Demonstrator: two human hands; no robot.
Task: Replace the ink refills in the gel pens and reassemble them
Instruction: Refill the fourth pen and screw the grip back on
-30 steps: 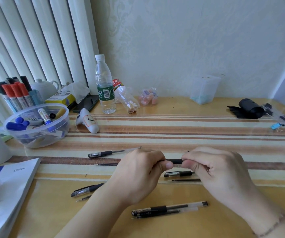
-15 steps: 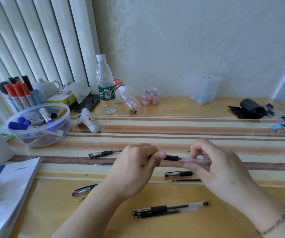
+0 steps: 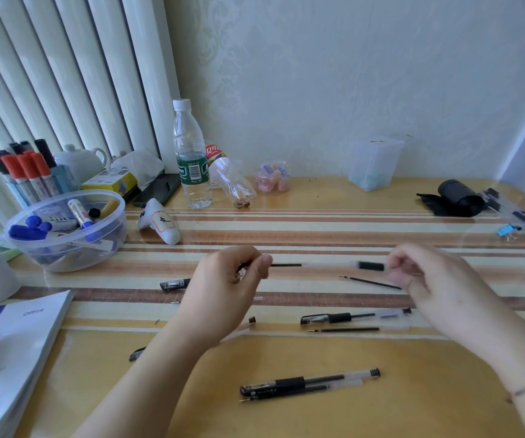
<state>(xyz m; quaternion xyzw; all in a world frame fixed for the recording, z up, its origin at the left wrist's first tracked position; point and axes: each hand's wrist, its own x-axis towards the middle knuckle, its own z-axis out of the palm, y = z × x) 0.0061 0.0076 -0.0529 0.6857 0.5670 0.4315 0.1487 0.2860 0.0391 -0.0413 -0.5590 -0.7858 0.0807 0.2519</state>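
Refill (image 3: 286,265) and clear barrel (image 3: 343,265) lie level, running left-right between hands.

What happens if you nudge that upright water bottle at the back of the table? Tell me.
The water bottle is tall and narrow on a small base, so it would probably tip rather than slide. It looks nearly empty, so likely light. On the glossy table it could roll toward the lying bottle beside it.

Your worktop (image 3: 318,406) | gel pens (image 3: 310,381) at 6 | marker tub (image 3: 68,229) at 10 | water bottle (image 3: 191,159) at 11 | black roll (image 3: 457,197) at 2
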